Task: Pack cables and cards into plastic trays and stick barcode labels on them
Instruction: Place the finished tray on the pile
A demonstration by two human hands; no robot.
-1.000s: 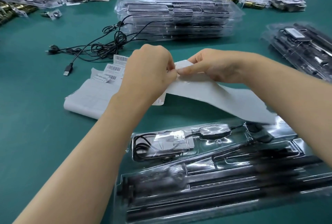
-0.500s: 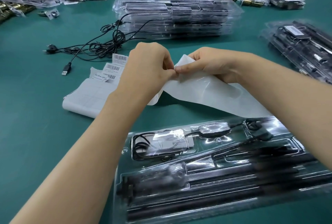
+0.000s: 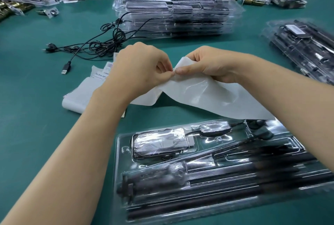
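Head view is showing a long clear plastic tray (image 3: 124, 163) lying on the near part of the green table (image 3: 36, 116). Its long axis is running left to right, just on the near side of the grip, with neither hand plainly nearer. A white glossy backing sheet (image 3: 213, 102) is hanging above it and trailing to the near right over the tray's far edge. The left hand (image 3: 139, 69) and the right hand (image 3: 213, 65) are meeting at the sheet's far left corner, fingertips (image 3: 180, 70) of both pinching it. Whether a label is lifting between them is hidden. The next move is probably calling for a short carry nearward and down onto the tray.

A stack of clear filled trays (image 3: 177, 13) is sitting far off in the middle, and another clear-packed pile (image 3: 303, 49) is lying at the right. The near tray is holding long black rods (image 3: 216, 185) along its near half. It is also holding a coiled black cable under a pale card (image 3: 159, 143) in its far left pocket, and a small black inline box (image 3: 215, 128) just right of that. Printed barcode labels (image 3: 108, 65) are lying just left of the left hand, partly hidden by it
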